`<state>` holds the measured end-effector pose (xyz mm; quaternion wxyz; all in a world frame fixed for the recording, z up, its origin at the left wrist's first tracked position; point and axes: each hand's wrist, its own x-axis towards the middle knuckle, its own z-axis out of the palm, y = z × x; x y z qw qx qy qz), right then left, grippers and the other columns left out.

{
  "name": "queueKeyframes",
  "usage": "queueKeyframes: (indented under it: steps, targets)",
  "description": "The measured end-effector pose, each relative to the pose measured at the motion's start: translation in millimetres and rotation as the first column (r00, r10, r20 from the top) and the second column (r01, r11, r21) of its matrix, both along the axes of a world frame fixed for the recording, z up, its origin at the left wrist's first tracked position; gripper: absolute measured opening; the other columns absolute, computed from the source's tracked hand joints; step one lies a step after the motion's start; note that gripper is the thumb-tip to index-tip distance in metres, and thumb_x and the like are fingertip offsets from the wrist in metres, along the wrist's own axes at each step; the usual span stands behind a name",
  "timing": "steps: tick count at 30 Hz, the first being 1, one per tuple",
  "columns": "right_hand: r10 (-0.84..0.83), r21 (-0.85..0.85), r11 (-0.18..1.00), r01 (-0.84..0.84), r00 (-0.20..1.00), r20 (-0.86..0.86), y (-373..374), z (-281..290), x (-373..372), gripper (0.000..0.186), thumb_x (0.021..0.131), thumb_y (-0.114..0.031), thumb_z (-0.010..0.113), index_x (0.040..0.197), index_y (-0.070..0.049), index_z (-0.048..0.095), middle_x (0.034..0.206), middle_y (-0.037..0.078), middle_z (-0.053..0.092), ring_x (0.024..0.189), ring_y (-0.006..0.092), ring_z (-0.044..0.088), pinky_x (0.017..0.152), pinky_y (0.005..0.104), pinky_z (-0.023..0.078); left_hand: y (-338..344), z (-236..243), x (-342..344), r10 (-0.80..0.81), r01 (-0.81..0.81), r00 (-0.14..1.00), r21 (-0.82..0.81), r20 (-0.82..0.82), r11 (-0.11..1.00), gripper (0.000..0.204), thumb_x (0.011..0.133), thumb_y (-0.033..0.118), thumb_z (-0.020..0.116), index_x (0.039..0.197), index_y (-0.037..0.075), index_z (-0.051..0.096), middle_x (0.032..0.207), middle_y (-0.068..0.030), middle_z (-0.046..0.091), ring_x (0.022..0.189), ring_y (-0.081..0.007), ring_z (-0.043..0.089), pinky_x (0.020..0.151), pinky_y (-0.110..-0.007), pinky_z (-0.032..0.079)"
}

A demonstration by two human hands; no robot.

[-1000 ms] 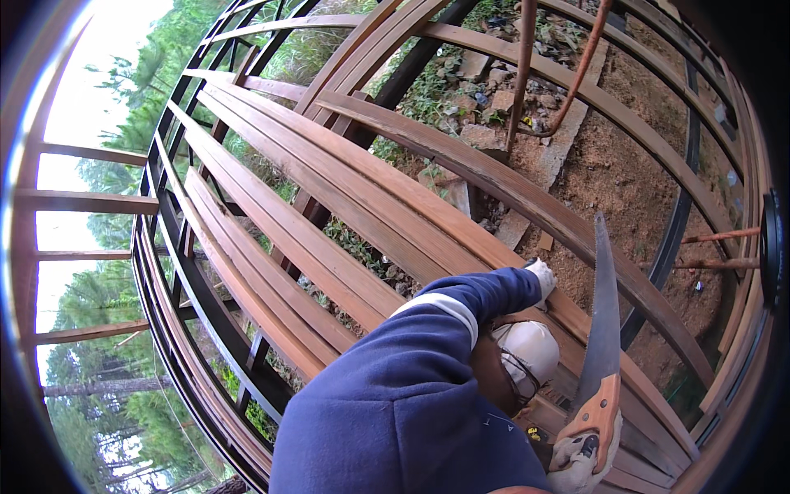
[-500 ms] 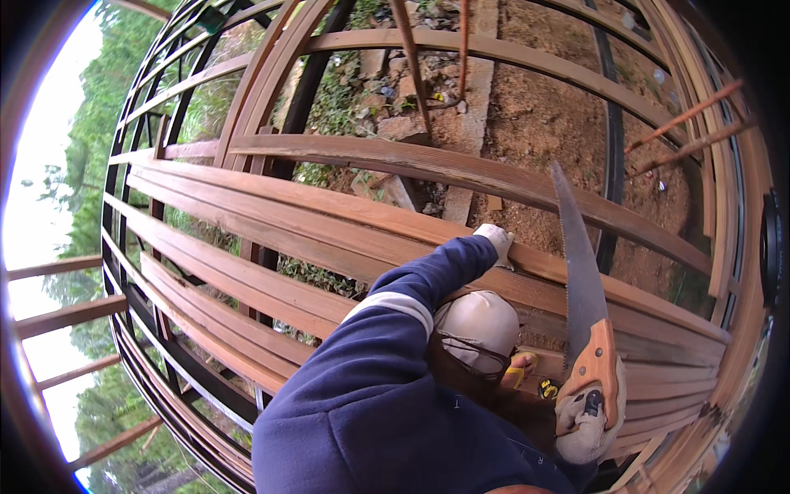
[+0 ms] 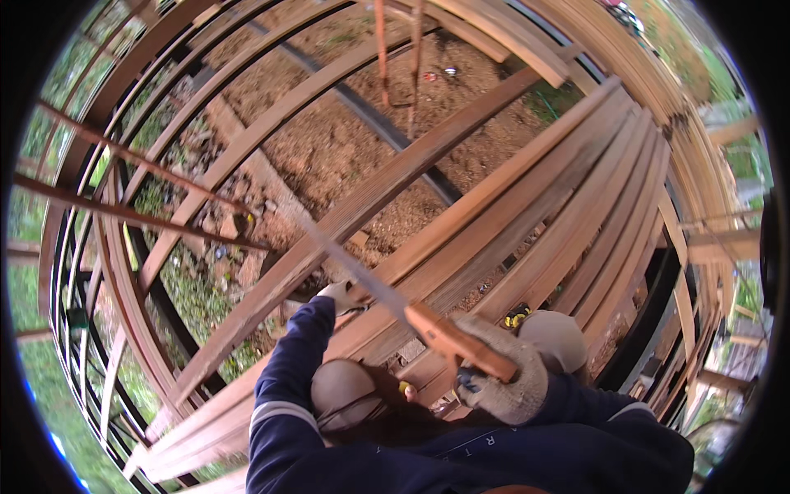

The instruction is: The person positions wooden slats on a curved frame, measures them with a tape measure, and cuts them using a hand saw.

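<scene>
Two gloved hands work over a curved deck of wooden slats. Nearest, dark blue sleeves fill the low edge, with pale knees showing between them, a second knee to the right. The right hand, in a grey knit glove, is clenched around the orange wooden handle of a handsaw. From that grip the saw's blade runs up and to the left, thin and pale, its tip lying over a long diagonal batten. The left hand, in a lighter glove at the end of the left sleeve, rests just beside the blade, touching the slat where blade and timber meet; whether its fingers are curled onto the edge or pressed flat I cannot tell. A small yellow and black object lies on the boards near the right knee, too small to identify.

Slats sweep from the near left up to the far right, laid tight side by side. Beyond and below them, through gaps in the frame, lie bare brown soil, scattered stones and patches of green weeds. Rusty rods cross at the left, two more stand at the far top. Trees show green at the left rim.
</scene>
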<state>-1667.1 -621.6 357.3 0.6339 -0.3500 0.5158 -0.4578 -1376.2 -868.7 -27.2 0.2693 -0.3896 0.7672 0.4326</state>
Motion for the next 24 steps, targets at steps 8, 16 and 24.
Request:
queueKeyframes:
  steps: [8,16,24]
  targets:
    - [-0.032,0.110,0.992,-0.059,0.736,0.677,16.6,-41.6,-3.2,0.087,0.085,-0.004,0.075,0.157,-0.004,0.027,0.142,0.010,0.051,0.115,0.0149,0.058,0.097,0.0314,0.051,16.4,15.5,-48.6,0.013,-0.015,0.997,0.026,0.072,1.000,0.092,0.061,0.065,0.085,0.126,0.004,0.064,0.117,-0.0205,0.070,0.111,-0.0350,0.066,0.097,-0.041,0.050]
    - [0.067,0.135,0.979,-0.155,0.862,0.502,-24.2,-37.3,-40.9,0.088,0.084,-0.013,0.073,0.157,-0.002,0.025,0.128,0.014,0.059,0.101,0.0185,0.062,0.091,0.0335,0.052,6.8,53.4,-59.8,-0.097,0.117,0.961,-0.062,0.260,0.991,0.106,0.059,0.071,0.083,0.132,-0.002,0.058,0.127,-0.0247,0.065,0.118,-0.0401,0.062,0.100,-0.042,0.050]
    - [0.029,0.029,0.999,-0.045,0.914,0.404,-71.2,-22.1,-46.8,0.089,0.085,-0.013,0.070,0.158,-0.001,0.020,0.130,0.018,0.060,0.105,0.0220,0.068,0.093,0.0350,0.053,14.6,44.5,-59.4,-0.024,0.071,0.871,-0.078,0.491,0.994,0.094,0.062,0.066,0.084,0.127,0.002,0.064,0.122,-0.0247,0.067,0.113,-0.0395,0.066,0.093,-0.047,0.054]
